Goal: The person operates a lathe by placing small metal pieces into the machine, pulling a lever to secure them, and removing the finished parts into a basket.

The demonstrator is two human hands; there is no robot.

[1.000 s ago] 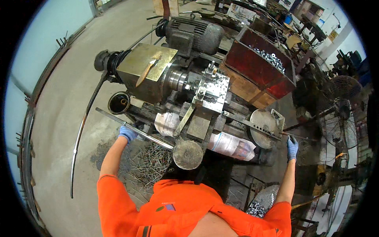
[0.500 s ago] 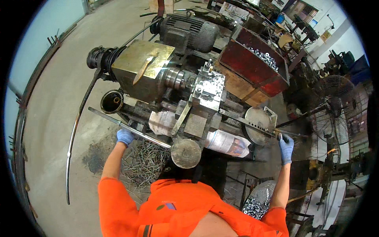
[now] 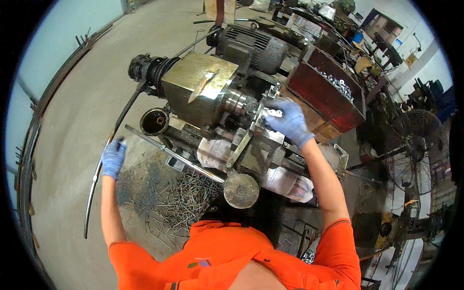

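Lever (image 3: pixel 93 183) slants lower-left by left hand (image 3: pixel 113 158); I cannot tell either hand's grip.

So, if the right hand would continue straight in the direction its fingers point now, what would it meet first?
The right hand would probably meet the round metal chuck, left of its fingers in the picture, though depth is unclear and it might pass above.
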